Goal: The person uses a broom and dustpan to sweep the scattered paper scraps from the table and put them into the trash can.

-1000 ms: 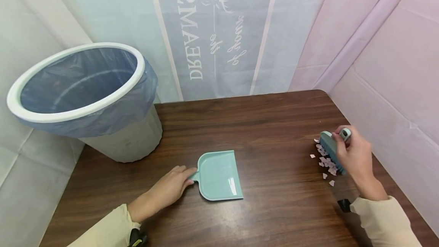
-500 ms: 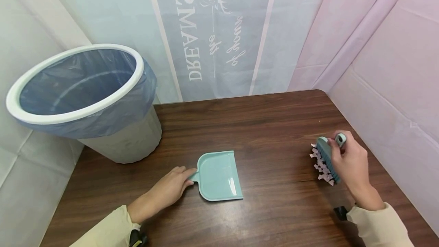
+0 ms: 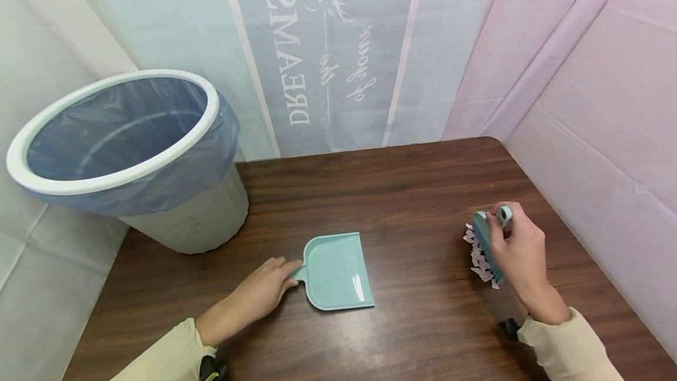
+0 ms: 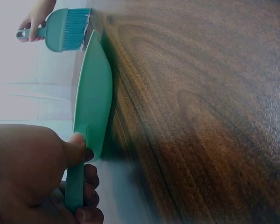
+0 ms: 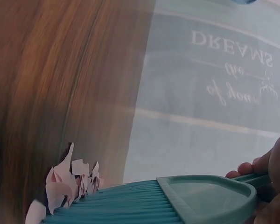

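Note:
My left hand grips the short handle of a mint-green dustpan, which lies on the table with its wide lip facing right. In the left wrist view, thumb and fingers wrap round the dustpan's handle. At the right, my right hand holds a small green hand brush by its handle, bristles down on the table. Pale pink paper scraps are bunched along the left side of the bristles. The right wrist view shows these scraps curled up against the teal bristle tips.
A grey waste bin with a white rim and blue liner bag stands at the back left of the brown wooden table. Pale cloth with mirrored lettering hangs behind, and white sheeting borders the right side.
My right hand has moved left with the brush, pushing the paper scraps along and gathering stray ones into a tighter line. The left hand and the dustpan stay in place.

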Motion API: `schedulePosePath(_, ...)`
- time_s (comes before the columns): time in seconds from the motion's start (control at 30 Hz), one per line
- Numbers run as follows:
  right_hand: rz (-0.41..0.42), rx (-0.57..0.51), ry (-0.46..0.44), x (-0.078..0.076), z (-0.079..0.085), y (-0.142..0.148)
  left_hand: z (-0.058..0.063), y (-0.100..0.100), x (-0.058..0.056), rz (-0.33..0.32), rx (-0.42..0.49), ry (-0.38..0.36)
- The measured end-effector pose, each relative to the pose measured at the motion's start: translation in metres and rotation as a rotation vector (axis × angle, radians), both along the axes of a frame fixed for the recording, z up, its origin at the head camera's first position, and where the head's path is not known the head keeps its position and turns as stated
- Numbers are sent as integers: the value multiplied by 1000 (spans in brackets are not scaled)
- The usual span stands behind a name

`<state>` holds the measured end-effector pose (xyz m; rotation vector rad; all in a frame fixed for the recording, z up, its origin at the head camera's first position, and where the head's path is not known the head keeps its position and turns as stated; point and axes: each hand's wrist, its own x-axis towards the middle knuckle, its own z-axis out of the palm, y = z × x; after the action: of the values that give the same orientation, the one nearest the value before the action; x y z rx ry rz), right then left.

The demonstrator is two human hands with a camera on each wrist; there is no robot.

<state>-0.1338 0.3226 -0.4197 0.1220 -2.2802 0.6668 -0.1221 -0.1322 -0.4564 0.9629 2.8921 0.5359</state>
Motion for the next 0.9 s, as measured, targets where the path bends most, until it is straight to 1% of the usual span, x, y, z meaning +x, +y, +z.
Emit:
schedulePosePath(0.23, 32, 6, -9, 0, 1, -17, -1, 0, 0, 9, 2, -9)
schedulePosePath(0.5, 87, -7, -7, 0, 0, -35, -1, 0, 1, 1, 6, 0)
schedulePosePath(0.9, 136, -53, 1, -5, 3, -65, 0, 0, 0, 10, -8, -3)
